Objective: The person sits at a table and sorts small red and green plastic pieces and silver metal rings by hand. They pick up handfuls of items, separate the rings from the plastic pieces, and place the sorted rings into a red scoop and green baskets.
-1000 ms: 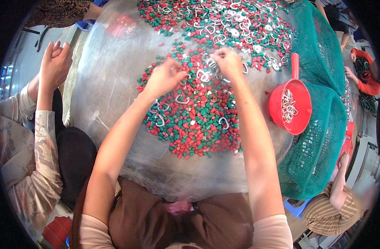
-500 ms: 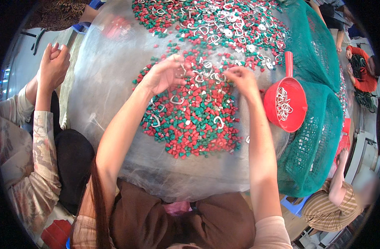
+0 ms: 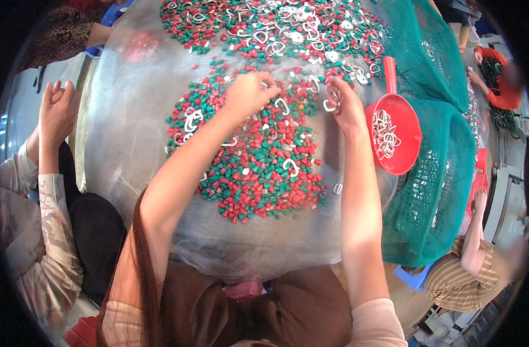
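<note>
My left hand (image 3: 250,95) is over the far part of the near pile of red and green plastic pieces (image 3: 270,168). Its fingers are closed in a pinch, and a small whitish bit shows at the tips, too small to name. To the right of the pile, my right hand (image 3: 348,109) has its fingers bent around a white plastic ring (image 3: 329,106). Between the hands lie a loose white ring (image 3: 282,106) and a white hook-like piece (image 3: 314,84). More white rings (image 3: 192,120) rest on the pile's left side.
A red scoop (image 3: 410,133) with several white rings stands right of my right forearm. Beyond the near pile spreads a larger mixed heap (image 3: 264,29). Green mesh sacks (image 3: 432,191) line the right side. A co-worker's clasped hands (image 3: 55,113) are at the left.
My left hand has gone from spread fingers to a pinch and turned over the pile. The right hand has moved off the pile's edge with a white ring at its fingers. The view has shifted slightly.
</note>
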`<act>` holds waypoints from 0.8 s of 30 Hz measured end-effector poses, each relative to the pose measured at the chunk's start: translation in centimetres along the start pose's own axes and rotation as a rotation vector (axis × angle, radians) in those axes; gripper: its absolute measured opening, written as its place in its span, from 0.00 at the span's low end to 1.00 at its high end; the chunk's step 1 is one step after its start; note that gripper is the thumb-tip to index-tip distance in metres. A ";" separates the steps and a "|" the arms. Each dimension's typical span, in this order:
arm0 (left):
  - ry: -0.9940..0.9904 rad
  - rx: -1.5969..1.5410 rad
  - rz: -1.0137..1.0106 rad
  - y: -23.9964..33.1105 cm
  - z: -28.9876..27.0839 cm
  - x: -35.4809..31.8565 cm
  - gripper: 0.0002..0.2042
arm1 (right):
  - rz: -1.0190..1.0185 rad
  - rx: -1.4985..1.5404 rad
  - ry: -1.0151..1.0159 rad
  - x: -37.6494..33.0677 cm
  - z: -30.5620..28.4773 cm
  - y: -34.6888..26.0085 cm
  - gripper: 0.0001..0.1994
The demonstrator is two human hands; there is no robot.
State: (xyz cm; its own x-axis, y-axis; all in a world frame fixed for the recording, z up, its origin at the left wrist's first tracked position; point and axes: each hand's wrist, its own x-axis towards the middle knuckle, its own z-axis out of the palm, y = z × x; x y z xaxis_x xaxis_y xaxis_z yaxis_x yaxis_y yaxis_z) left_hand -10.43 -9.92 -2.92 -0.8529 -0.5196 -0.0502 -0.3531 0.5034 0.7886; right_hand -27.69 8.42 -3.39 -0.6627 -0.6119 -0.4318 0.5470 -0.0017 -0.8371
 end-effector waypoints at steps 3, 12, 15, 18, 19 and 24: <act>-0.270 -0.530 -0.317 0.5 -3.1 -0.5 0.12 | -0.157 -0.989 0.269 1.8 0.8 1.0 0.17; -0.194 -1.527 -0.572 -2.2 -3.1 -2.8 0.14 | -0.031 -1.133 0.053 2.4 3.2 0.9 0.12; -0.124 -1.573 -0.637 -0.2 -3.2 -3.6 0.20 | -0.265 -1.112 -0.008 -1.0 5.4 -1.0 0.11; -0.232 -1.739 -0.645 -0.3 -3.5 -4.4 0.26 | -0.342 -1.062 -0.212 -4.3 11.2 -1.8 0.13; -0.217 -1.746 -0.619 -0.5 -3.3 -4.6 0.26 | -0.337 -1.018 -0.321 -5.2 12.9 -1.6 0.15; -0.089 -1.658 -0.641 -2.9 -4.2 -6.0 0.18 | -0.424 -1.139 -0.299 -3.5 12.6 -2.0 0.12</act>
State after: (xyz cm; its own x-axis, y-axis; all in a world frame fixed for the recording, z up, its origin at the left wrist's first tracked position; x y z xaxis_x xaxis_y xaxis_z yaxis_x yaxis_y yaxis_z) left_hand -2.72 -11.17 -2.31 -0.7871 -0.2722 -0.5535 0.0661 -0.9294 0.3632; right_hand -20.03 0.58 4.07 -0.4547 -0.8862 -0.0893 -0.5325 0.3508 -0.7703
